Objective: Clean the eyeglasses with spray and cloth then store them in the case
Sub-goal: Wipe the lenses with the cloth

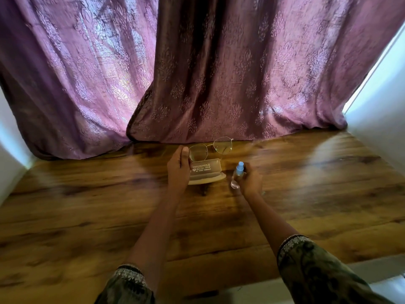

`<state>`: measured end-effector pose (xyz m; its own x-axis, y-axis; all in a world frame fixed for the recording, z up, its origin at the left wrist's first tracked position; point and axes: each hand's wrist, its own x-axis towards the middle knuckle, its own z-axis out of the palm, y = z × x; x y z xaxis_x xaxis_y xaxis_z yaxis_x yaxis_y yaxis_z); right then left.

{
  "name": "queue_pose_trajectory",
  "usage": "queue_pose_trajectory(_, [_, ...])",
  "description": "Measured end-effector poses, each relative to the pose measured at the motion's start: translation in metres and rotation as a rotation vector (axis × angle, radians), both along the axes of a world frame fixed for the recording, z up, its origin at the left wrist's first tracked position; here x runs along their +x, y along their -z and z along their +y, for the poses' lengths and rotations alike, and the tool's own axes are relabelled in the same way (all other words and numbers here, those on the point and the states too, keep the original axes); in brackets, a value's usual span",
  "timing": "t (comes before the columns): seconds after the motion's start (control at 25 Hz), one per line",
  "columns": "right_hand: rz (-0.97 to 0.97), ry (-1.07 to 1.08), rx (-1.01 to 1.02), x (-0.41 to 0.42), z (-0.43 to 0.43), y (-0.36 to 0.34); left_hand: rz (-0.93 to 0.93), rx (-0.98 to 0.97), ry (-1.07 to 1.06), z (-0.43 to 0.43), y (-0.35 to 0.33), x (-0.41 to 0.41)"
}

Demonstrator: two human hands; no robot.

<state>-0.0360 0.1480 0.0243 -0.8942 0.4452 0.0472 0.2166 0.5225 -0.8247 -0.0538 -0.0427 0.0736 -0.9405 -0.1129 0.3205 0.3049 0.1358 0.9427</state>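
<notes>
Holding the glasses [210, 148] at the far end of the bench [87, 216], left hand [178, 170] pinches the left rim/hinge area; left grip is clenched on the frame. Thin metal frame, lenses facing the camera, tilted so the right lens sits higher, close to the curtain hem. Temples not clearly visible.

Case [205, 171] sits just in front of and below the glasses, open, lid up with printed text on its inner face, too small to read. Left hand overlaps its left end. Pale flat thing under the case's front edge, could be the cloth; can't tell.

Spray [237, 175] just right of the case: clear bottle, blue cap, tilted with the cap toward the glasses. Right hand [249, 181] is wrapped around it, right grip clenched on the bottle.

Both forearms bare, patterned dark sleeves [317, 270] at the bottom edge. Purple curtain [219, 73] hangs behind the bench. Frame slightly motion-blurred.
</notes>
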Motion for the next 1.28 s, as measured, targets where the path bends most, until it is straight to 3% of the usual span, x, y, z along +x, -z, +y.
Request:
queue_pose_trajectory(0.56, [-0.105, -0.062, -0.029, 0.001, 0.004, 0.013, -0.028, -0.022, 0.040, 0.010, 0.006, -0.013])
queue_pose_trajectory(0.96, [-0.246, 0.017, 0.164, 0.010, 0.035, 0.031, -0.034, -0.014, 0.065, 0.015, 0.009, -0.013])
queue_pose_trajectory(1.28, [-0.377, -0.110, 0.421, 0.010, 0.041, 0.039, -0.039, -0.006, 0.068, 0.016, 0.007, -0.017])
